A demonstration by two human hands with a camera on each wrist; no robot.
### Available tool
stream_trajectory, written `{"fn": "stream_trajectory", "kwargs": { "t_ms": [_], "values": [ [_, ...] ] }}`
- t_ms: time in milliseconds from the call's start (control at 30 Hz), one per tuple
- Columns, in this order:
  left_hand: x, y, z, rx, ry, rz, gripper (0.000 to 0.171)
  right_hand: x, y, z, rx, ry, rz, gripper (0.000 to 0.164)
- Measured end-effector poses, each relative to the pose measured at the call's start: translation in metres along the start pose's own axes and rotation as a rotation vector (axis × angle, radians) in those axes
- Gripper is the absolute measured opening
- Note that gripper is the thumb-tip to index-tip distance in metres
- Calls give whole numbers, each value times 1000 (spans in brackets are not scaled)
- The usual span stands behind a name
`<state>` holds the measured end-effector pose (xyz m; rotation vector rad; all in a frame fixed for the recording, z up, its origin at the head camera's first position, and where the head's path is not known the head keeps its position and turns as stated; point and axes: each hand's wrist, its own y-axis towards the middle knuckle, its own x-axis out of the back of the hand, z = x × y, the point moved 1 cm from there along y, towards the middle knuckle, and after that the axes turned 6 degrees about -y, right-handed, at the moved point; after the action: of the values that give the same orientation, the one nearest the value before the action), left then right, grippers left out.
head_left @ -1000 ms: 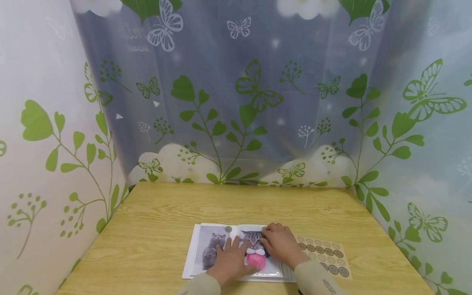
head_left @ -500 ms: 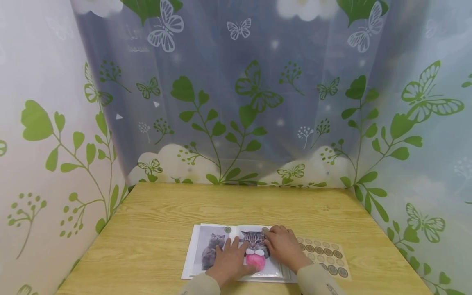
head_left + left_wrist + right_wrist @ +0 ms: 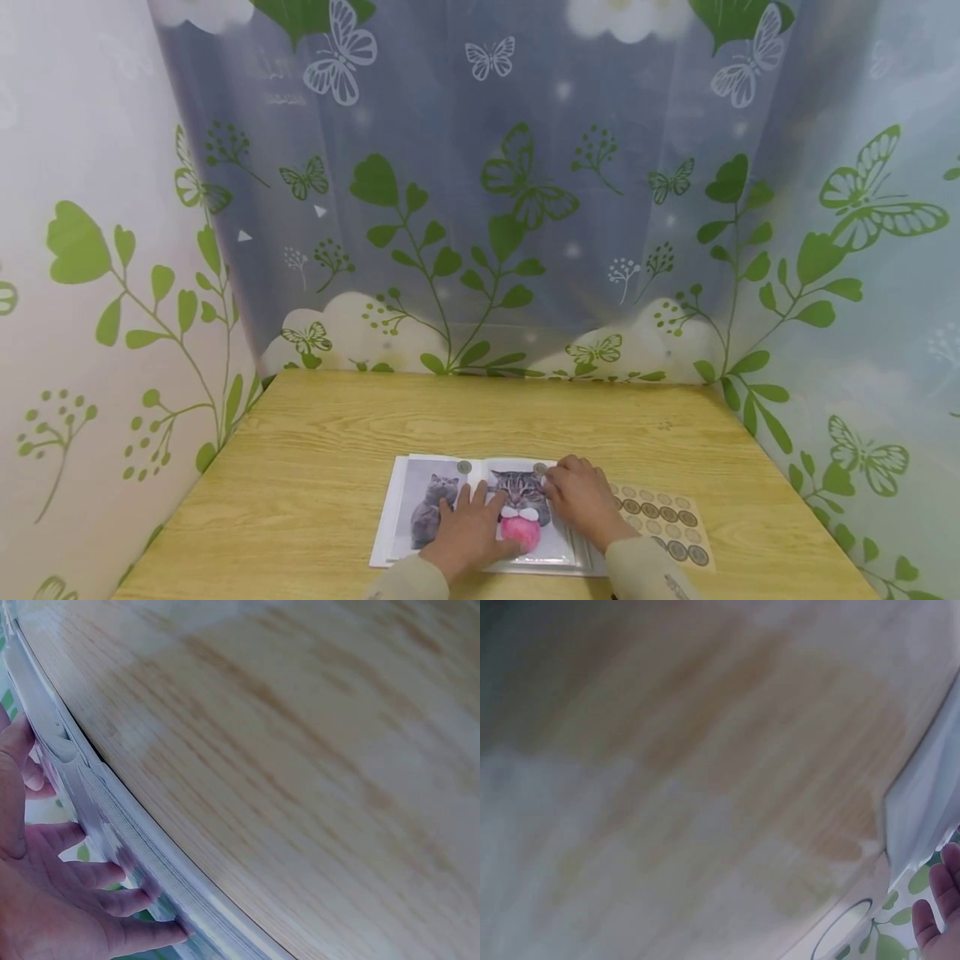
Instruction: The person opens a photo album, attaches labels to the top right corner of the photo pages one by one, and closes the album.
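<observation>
An open photo album (image 3: 386, 512) lies on the table, with a grey cat on its left page and a tabby cat above a pink ball on its right. My left hand (image 3: 471, 533) rests across the middle of it, fingers spread. Near the top right of the right page, the fingers of my right hand (image 3: 587, 500) touch the page beside a round sticker (image 3: 540, 468). Another round sticker (image 3: 465, 467) sits at the top of the left page. The left wrist view shows my left fingers (image 3: 97, 874) over the album's layered pages.
A tan sheet of round stickers (image 3: 660, 525) lies right of the album, partly behind my right arm. The wooden table (image 3: 300, 450) is enclosed by a patterned curtain (image 3: 480, 250) at the back and sides.
My right hand has shifted slightly right, uncovering the round sticker at the top of the right page. My left hand stays in place on the album.
</observation>
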<state>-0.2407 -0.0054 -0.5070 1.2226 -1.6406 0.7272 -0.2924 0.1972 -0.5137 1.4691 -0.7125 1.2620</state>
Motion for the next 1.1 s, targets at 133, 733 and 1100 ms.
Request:
{"fn": "stream_trajectory", "kwargs": {
  "t_ms": [133, 733, 1100],
  "values": [
    [-1, 0, 0, -2, -4, 1, 85, -2, 4, -1, -52, 61, 1, 20],
    [3, 0, -1, 3, -26, 15, 86, -7, 15, 1, -100, 62, -10, 17],
    [2, 0, -1, 6, -19, 28, 86, -7, 19, 11, -52, -56, 36, 32]
  ]
}}
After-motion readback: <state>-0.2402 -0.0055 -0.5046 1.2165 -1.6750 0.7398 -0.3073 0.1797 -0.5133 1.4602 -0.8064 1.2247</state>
